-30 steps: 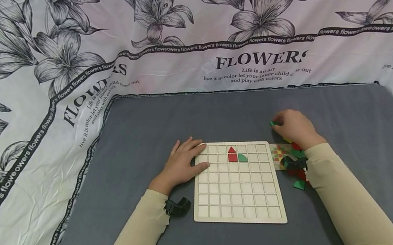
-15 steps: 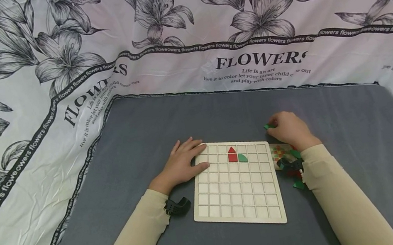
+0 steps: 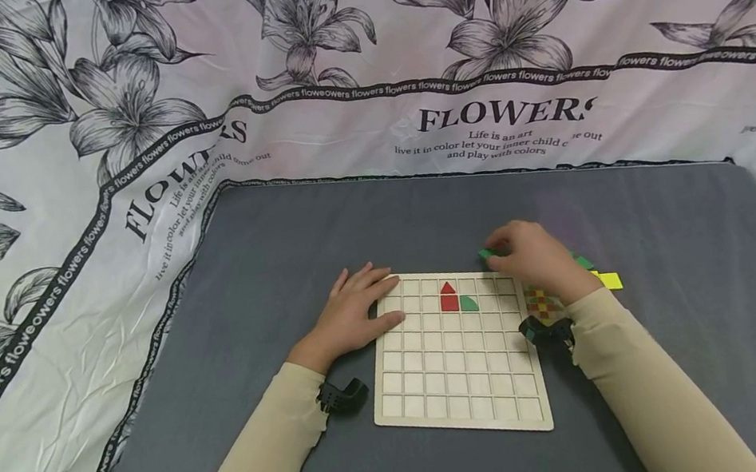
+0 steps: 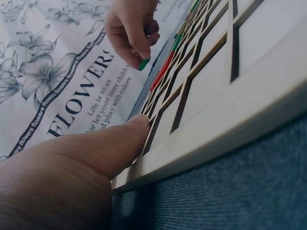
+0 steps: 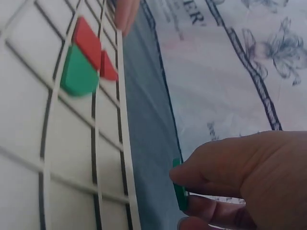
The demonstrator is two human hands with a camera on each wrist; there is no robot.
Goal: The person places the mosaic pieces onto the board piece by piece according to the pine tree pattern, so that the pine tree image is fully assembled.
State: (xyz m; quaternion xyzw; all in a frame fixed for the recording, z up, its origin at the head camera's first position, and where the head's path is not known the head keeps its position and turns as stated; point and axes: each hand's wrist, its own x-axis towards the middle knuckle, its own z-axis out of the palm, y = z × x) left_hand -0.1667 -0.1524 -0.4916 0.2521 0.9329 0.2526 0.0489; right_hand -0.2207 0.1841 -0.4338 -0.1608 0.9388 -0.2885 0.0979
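A pale wooden grid board (image 3: pixel 455 370) lies on the grey table, its square cells edged by thin raised strips. Near its far edge sit a red triangle (image 3: pixel 447 288), a red square (image 3: pixel 449 303) and a green quarter-circle piece (image 3: pixel 469 303). My left hand (image 3: pixel 352 312) rests on the board's far left corner, fingers spread and thumb (image 4: pixel 120 141) over the rim. Between thumb and fingertips my right hand (image 3: pixel 533 258) pinches a small green piece (image 5: pixel 179 184), held above the board's far right edge. Much of that piece is hidden by the fingers.
Right of the board lies a patterned card (image 3: pixel 543 305), partly under my right wrist. Loose pieces lie beyond it, among them a yellow one (image 3: pixel 611 281) and a green one (image 3: pixel 582 262). A flower-printed cloth (image 3: pixel 349 131) borders the table's far and left sides.
My right hand has moved left with the green piece, from beside the loose pieces to the board's far right edge. The left hand has stayed on the board.
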